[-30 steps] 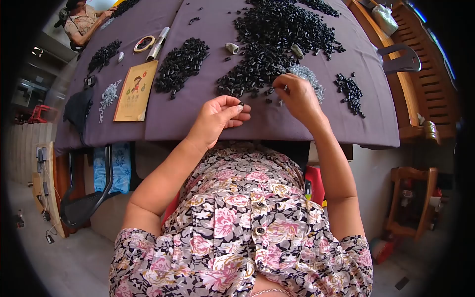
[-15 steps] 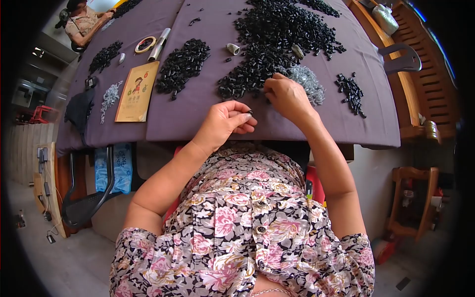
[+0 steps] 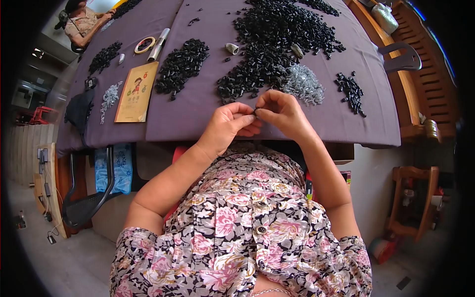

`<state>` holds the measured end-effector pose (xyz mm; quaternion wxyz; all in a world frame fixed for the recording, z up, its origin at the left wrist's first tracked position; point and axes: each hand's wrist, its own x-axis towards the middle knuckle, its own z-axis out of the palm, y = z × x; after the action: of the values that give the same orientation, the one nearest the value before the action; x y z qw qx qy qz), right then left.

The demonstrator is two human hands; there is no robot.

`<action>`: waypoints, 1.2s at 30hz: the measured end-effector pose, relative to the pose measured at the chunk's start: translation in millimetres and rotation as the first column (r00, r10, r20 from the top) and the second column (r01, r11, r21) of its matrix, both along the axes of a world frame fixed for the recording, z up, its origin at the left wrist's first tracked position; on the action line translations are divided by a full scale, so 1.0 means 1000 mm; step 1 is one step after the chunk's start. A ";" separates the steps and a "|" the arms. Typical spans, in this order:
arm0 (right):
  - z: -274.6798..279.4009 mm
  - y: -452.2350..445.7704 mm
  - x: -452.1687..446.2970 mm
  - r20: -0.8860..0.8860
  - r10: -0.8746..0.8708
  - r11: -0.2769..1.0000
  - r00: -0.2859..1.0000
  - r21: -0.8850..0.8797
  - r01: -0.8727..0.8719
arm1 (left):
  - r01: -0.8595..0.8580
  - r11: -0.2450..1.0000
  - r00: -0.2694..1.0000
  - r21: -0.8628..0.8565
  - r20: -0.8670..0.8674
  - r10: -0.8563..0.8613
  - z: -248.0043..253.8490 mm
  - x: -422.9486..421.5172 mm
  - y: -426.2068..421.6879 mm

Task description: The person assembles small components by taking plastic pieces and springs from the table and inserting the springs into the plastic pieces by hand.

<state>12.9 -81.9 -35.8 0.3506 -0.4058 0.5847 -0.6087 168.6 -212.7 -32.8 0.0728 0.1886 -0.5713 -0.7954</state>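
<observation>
My left hand [image 3: 228,124] is closed in a pinch on a small black cylindrical piece [image 3: 255,112], close to the front edge of the table. The fingertips of my right hand [image 3: 284,114] meet the left ones there, pinched at the same piece. Fingers cover most of it, so any smaller part between them is hidden. Just beyond my hands spreads a large heap of black cylindrical pieces [image 3: 255,69]. Against its right side, past my right hand, sits a pile of small silvery metal bits [image 3: 303,84].
More black pieces lie in a left heap [image 3: 182,67] and a small right group [image 3: 350,93]. A yellow booklet [image 3: 136,94], a tape roll [image 3: 144,45] and silvery bits [image 3: 110,96] are further left. Another person [image 3: 84,24] sits at the far left corner.
My right hand has come back from the edge of the black heap toward me and left, meeting my left hand. The left hand stays nearly in place, keeping its black piece.
</observation>
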 end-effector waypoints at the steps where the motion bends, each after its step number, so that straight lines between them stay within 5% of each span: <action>1: 0.000 0.001 0.000 0.040 0.020 1.000 0.999 0.003 -0.020 | 0.004 1.000 1.000 -0.006 -0.004 -0.004 0.000 0.001 0.001; 12: 0.013 0.011 -0.003 0.069 0.086 0.986 0.994 0.135 -0.094 | -0.012 0.985 0.999 -0.173 -0.049 0.004 -0.002 0.001 0.008; 20: 0.035 0.019 -0.004 -0.111 0.094 0.967 0.989 0.246 -0.064 | 0.006 0.981 0.999 -0.192 -0.044 -0.015 -0.004 0.001 0.009; 26: 0.035 0.021 0.001 -0.434 0.080 0.979 0.898 0.204 0.011 | 0.090 0.898 0.996 -0.430 0.027 -0.087 -0.001 0.002 0.009; 30: 0.038 0.022 0.004 -0.517 0.054 0.986 0.854 0.163 0.037 | 0.074 0.940 0.997 -0.334 -0.005 -0.080 -0.005 0.001 0.007; 36: 0.037 0.021 0.003 -0.348 0.040 0.970 0.937 0.238 0.047 | 0.065 0.971 0.998 -0.229 0.017 -0.063 -0.004 0.000 0.008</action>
<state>16.2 -61.0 1.7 0.2867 -0.4605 0.7086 -0.4512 168.5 -205.0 -36.9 0.0657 0.1644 -0.6656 -0.7250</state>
